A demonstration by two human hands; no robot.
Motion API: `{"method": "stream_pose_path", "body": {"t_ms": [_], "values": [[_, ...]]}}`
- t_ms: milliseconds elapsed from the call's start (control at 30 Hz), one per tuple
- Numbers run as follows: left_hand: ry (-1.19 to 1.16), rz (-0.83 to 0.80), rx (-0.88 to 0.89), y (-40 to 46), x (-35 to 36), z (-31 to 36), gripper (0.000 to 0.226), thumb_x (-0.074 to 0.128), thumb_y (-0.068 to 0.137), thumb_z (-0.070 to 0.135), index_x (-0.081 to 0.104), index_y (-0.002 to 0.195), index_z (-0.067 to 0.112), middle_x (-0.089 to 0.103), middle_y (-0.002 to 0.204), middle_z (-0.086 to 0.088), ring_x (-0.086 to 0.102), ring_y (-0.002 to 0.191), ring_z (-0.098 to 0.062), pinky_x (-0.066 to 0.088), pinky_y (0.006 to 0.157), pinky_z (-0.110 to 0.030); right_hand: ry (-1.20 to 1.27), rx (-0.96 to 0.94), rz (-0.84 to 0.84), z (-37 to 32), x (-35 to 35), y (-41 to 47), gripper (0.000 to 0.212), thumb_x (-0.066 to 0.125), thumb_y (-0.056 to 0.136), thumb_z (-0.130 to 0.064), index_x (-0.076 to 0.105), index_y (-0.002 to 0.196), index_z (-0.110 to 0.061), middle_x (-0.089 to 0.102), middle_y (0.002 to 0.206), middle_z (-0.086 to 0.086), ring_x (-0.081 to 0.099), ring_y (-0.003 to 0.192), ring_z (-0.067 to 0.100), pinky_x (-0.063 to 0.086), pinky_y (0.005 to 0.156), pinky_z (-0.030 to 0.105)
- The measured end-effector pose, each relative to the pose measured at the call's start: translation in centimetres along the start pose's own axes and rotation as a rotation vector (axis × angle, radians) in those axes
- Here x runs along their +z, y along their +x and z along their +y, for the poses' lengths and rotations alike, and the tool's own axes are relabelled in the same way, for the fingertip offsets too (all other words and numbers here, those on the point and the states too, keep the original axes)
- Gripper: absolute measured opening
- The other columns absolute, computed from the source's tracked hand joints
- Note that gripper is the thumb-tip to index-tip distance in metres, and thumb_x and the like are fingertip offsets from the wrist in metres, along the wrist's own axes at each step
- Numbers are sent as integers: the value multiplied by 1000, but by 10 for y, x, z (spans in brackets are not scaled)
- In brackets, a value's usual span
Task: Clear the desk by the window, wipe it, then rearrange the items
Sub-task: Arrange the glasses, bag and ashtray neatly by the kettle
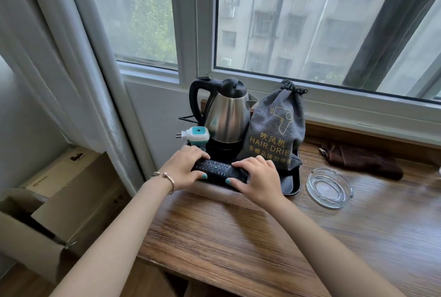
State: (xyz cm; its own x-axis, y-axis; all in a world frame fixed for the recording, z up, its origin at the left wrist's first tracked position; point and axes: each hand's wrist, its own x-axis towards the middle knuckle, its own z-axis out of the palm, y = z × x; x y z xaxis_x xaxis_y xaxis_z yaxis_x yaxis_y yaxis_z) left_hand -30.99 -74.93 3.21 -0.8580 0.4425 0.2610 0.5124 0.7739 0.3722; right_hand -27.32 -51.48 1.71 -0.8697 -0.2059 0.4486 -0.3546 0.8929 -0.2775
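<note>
Left hand [185, 167] and right hand [256, 175] grip the remote [218, 170].

On the wooden worktop [238, 237] a black tray [290, 183] carries a steel kettle [226, 115] left of a grey hair-dryer bag [274, 127], a glass ashtray [329, 187] to its right.

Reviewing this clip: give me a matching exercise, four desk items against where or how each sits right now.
Items:
1. kettle
2. remote
3. ashtray
4. brown cloth

Places or states:
A. on the bare desk, right of the tray
B. crumpled by the window ledge, far right
C. upright at the back of the tray, beside the hair dryer bag
D. at the tray's front edge, under the left hand and right hand

Pairs: 1-C, 2-D, 3-A, 4-B
</note>
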Motion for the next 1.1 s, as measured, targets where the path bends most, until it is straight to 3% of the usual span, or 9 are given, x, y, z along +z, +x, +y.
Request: {"method": "stream_pose_path", "body": {"t_ms": [100,267,433,667,1100], "values": [[62,-50,-32,21,7,11,50,74,78,27,56,123,15,55,120,-2,46,116,-19,33,104,-30,6,45,-97,14,-4,11,44,68,77,-55,69,111,-28,68,104,-11,56,100,17,37,81,31],[131,-157,-96,37,25,15,49,65,88,22,48,133,14,48,129,-3,41,123,-20,31,106,-29,-46,122,-246,23,-3,19,46,61,84,-56,61,123,-32,62,118,-12,48,112,13,34,90,30],[183,-244,-121,41,33,8,47,59,92,20,43,136,15,44,132,-4,38,124,-20,31,106,-30,-62,201,-318,19,7,22,46,59,86,-56,59,125,-32,62,121,-8,49,116,17,38,91,34],[336,-380,-164,52,29,10,46,58,91,16,42,134,16,41,130,-5,37,124,-22,44,97,-42,105,412,-390,13,10,28,47,69,79,-53,62,123,-38,63,121,-6,50,121,15,46,93,33],[403,-471,-218,57,24,9,43,58,89,10,44,130,10,42,128,-10,44,120,-27,46,95,-44,262,552,-434,4,15,40,50,79,72,-45,67,118,-34,66,119,-10,58,115,12,49,91,31]]}}
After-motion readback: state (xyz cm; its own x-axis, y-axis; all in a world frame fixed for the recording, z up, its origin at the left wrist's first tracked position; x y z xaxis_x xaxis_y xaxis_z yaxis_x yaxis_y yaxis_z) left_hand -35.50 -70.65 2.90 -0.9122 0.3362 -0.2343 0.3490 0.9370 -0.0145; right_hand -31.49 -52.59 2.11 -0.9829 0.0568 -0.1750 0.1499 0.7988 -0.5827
